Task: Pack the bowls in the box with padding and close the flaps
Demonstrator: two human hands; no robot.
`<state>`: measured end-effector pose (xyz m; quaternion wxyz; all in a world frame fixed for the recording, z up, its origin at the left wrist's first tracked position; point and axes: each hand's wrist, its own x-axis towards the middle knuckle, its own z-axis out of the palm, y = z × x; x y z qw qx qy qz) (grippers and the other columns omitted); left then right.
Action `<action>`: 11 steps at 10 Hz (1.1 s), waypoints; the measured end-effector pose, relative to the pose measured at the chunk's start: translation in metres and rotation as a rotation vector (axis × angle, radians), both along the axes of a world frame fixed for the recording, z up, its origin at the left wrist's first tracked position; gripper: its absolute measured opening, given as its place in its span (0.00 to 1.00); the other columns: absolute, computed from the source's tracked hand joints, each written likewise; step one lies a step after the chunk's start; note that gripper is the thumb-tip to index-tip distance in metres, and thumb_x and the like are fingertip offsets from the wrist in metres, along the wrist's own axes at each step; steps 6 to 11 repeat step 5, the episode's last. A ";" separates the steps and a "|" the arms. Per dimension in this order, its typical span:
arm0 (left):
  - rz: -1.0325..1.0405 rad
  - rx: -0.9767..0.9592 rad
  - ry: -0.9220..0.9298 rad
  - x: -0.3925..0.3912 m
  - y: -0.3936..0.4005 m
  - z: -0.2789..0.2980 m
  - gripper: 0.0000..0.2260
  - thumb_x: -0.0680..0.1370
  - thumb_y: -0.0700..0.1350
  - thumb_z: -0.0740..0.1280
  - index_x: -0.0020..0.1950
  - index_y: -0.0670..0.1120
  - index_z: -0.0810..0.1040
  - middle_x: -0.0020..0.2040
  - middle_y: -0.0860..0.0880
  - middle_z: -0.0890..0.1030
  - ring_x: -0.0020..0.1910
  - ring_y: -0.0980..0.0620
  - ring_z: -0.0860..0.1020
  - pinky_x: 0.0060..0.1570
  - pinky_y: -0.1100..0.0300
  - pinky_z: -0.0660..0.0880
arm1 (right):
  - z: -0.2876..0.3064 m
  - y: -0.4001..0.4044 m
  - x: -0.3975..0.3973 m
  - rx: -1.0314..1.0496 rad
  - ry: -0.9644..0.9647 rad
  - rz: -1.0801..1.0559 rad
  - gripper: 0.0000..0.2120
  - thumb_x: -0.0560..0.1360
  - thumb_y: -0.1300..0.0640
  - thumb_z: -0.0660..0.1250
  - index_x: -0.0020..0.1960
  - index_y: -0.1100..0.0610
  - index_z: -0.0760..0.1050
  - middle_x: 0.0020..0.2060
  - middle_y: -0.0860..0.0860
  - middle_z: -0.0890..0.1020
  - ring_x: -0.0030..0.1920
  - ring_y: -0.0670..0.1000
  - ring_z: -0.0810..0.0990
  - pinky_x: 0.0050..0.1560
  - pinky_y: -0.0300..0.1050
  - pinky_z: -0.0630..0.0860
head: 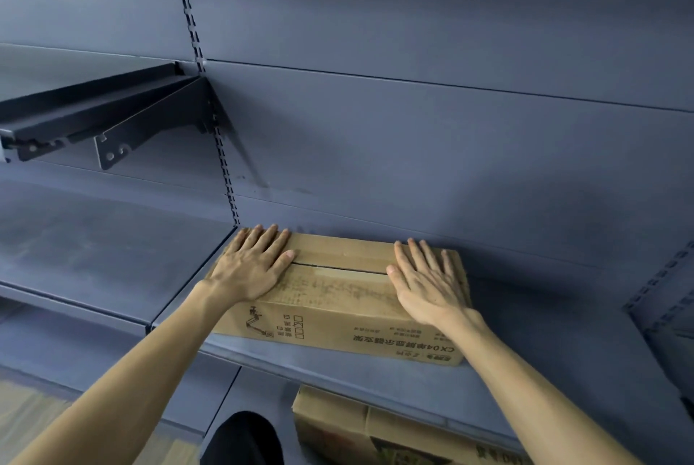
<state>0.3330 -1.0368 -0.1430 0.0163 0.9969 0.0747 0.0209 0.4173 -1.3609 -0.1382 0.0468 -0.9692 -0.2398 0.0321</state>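
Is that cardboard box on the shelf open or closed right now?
Closed. The box's top flaps lie flat, meeting at a thin seam, with the left hand and right hand pressed flat on them.

- Two bare forearms are seen, with no sleeves reaching the wrists.
- No rings, watch or gloves are worn on the left hand (252, 269) or right hand (426, 286).

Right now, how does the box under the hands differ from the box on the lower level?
The upper box sits on the shelf in full view, while the lower box is partly hidden beneath that shelf. The upper box has its flaps folded shut, with the left hand and right hand flat on top; nobody touches the lower box. Both are brown printed cardboard.
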 end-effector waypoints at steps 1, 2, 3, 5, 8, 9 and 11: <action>0.008 0.024 0.048 -0.004 -0.010 0.011 0.38 0.75 0.67 0.27 0.83 0.53 0.42 0.83 0.49 0.50 0.82 0.45 0.47 0.80 0.44 0.44 | 0.009 -0.002 -0.004 0.015 0.018 0.021 0.30 0.84 0.39 0.37 0.83 0.48 0.40 0.83 0.51 0.42 0.82 0.52 0.39 0.79 0.61 0.35; 0.020 0.002 0.031 -0.002 -0.016 0.026 0.33 0.80 0.65 0.34 0.83 0.52 0.43 0.83 0.49 0.53 0.82 0.46 0.47 0.80 0.44 0.44 | 0.022 0.000 -0.001 0.018 -0.007 0.022 0.30 0.84 0.39 0.37 0.84 0.49 0.42 0.83 0.53 0.44 0.82 0.53 0.40 0.79 0.61 0.35; -0.006 -0.014 0.015 -0.003 -0.028 0.038 0.33 0.80 0.66 0.35 0.83 0.52 0.43 0.83 0.48 0.51 0.82 0.47 0.45 0.80 0.43 0.43 | 0.035 0.000 -0.003 0.047 -0.028 0.001 0.31 0.84 0.38 0.36 0.84 0.50 0.42 0.83 0.54 0.45 0.82 0.54 0.40 0.79 0.62 0.34; -0.116 -0.021 -0.091 -0.002 -0.044 0.069 0.30 0.81 0.66 0.38 0.82 0.59 0.45 0.83 0.48 0.52 0.82 0.46 0.46 0.79 0.42 0.44 | 0.057 -0.007 -0.023 0.125 -0.113 -0.026 0.33 0.84 0.36 0.40 0.84 0.51 0.47 0.83 0.54 0.50 0.83 0.55 0.44 0.80 0.61 0.40; -0.116 -0.021 -0.091 -0.002 -0.044 0.069 0.30 0.81 0.66 0.38 0.82 0.59 0.45 0.83 0.48 0.52 0.82 0.46 0.46 0.79 0.42 0.44 | 0.057 -0.007 -0.023 0.125 -0.113 -0.026 0.33 0.84 0.36 0.40 0.84 0.51 0.47 0.83 0.54 0.50 0.83 0.55 0.44 0.80 0.61 0.40; -0.116 -0.021 -0.091 -0.002 -0.044 0.069 0.30 0.81 0.66 0.38 0.82 0.59 0.45 0.83 0.48 0.52 0.82 0.46 0.46 0.79 0.42 0.44 | 0.057 -0.007 -0.023 0.125 -0.113 -0.026 0.33 0.84 0.36 0.40 0.84 0.51 0.47 0.83 0.54 0.50 0.83 0.55 0.44 0.80 0.61 0.40; -0.116 -0.021 -0.091 -0.002 -0.044 0.069 0.30 0.81 0.66 0.38 0.82 0.59 0.45 0.83 0.48 0.52 0.82 0.46 0.46 0.79 0.42 0.44 | 0.057 -0.007 -0.023 0.125 -0.113 -0.026 0.33 0.84 0.36 0.40 0.84 0.51 0.47 0.83 0.54 0.50 0.83 0.55 0.44 0.80 0.61 0.40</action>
